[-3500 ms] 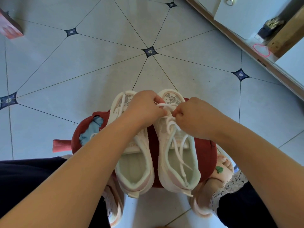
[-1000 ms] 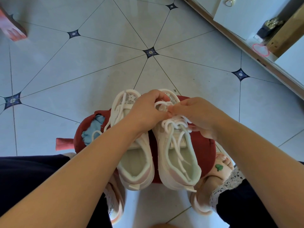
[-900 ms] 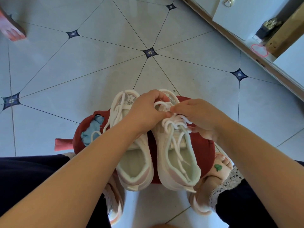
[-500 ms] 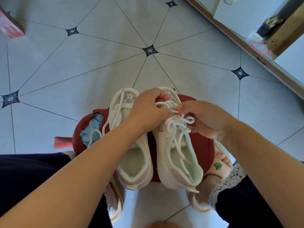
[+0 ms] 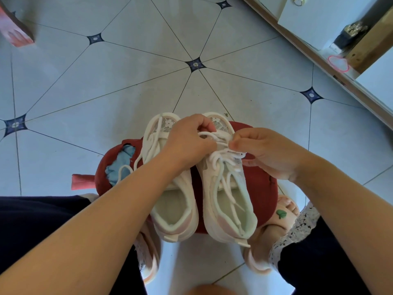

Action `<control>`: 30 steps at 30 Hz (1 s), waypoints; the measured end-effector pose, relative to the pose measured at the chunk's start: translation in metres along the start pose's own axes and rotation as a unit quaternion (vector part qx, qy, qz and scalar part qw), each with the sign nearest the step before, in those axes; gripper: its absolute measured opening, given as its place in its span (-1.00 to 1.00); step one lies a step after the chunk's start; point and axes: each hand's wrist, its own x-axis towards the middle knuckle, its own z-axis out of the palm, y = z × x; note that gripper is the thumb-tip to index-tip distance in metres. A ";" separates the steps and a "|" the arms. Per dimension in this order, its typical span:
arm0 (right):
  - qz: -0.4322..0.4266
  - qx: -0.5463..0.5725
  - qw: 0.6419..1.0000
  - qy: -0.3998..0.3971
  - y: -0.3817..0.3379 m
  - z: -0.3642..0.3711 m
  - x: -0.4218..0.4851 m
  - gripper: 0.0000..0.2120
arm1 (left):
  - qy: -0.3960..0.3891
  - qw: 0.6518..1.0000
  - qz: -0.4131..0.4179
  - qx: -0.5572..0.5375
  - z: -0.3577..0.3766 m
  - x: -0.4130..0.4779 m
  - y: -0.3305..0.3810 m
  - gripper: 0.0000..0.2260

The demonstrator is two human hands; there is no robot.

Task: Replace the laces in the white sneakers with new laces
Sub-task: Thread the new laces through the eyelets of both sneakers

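Observation:
Two white sneakers stand side by side, toes away from me, on a round red stool [image 5: 261,188]. The left sneaker [image 5: 172,201] has a loose white lace [image 5: 125,169] trailing off its left side. The right sneaker [image 5: 228,201] carries a white lace [image 5: 223,160] bunched in loops near its toe, with ends lying inside the shoe. My left hand [image 5: 187,141] is closed on this lace over the toe end. My right hand [image 5: 265,150] pinches the same lace from the right, between thumb and forefinger.
The stool's red cover is torn on the left, showing blue padding [image 5: 121,165]. Grey tiled floor [image 5: 127,77] stretches ahead. A wooden-edged wall base [image 5: 319,60] runs along the top right. My sandalled feet [image 5: 274,228] flank the stool. A pink object [image 5: 14,33] lies far left.
Both hands stayed on the right sneaker's lace near the toe. My right hand shifted from a fist on the lace to a thumb-and-forefinger pinch, and the loops bunched up.

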 end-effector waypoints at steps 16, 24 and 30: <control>-0.043 -0.171 0.971 0.164 0.002 0.005 0.003 -0.73 | 0.013 0.995 0.033 0.090 -0.002 -0.002 0.001 -0.82; -0.126 -0.238 0.945 0.184 -0.004 0.018 0.010 -0.76 | -0.003 0.995 0.006 0.104 -0.004 -0.003 0.008 -0.82; -0.069 -0.036 0.988 0.137 0.001 0.014 0.009 -0.74 | -0.020 0.995 -0.004 0.097 -0.004 0.000 0.008 -0.78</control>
